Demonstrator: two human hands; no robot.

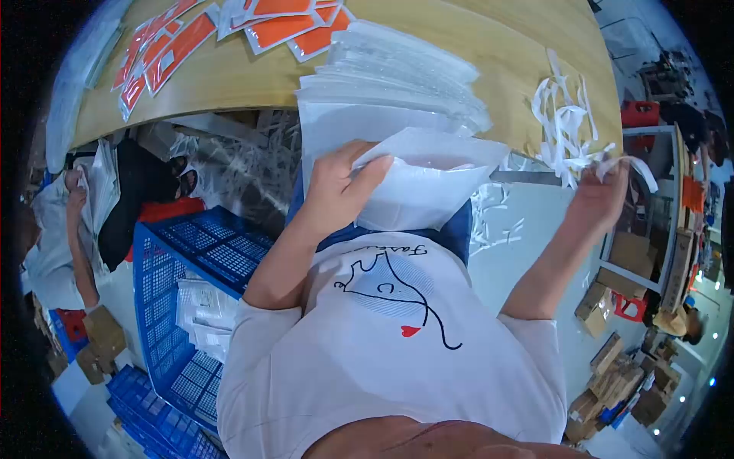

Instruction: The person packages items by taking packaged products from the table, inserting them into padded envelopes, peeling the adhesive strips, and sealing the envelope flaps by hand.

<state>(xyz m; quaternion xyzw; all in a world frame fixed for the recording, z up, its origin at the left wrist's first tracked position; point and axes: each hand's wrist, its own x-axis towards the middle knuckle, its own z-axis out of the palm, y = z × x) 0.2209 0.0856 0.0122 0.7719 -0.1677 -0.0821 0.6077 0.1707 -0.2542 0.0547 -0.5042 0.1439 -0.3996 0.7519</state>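
My left hand (pixel 336 187) is closed on the upper left edge of a white bubble mailer (pixel 420 195), thumb in front. The mailer is tilted toward me over my lap, and its mouth gapes a little. Out to the right, at the table edge, my right hand (pixel 600 195) pinches a thin white strip (pixel 641 168) whose end curls past the fingers. Beside that hand lies a tangled heap of white strips (pixel 564 122). Behind the held mailer, a fanned stack of white bubble mailers (pixel 390 76) rests on the wooden table (pixel 520 38) and overhangs its front edge.
Orange-and-white flat packets (pixel 283 27) lie at the table's far left. A blue plastic basket (pixel 176 306) with white packets (pixel 205 310) stands left of me. Another person (pixel 69 229) sits further left. Strips litter the floor (pixel 497 214). A metal-framed rack (pixel 646 283) and cardboard boxes (pixel 612 375) are at right.
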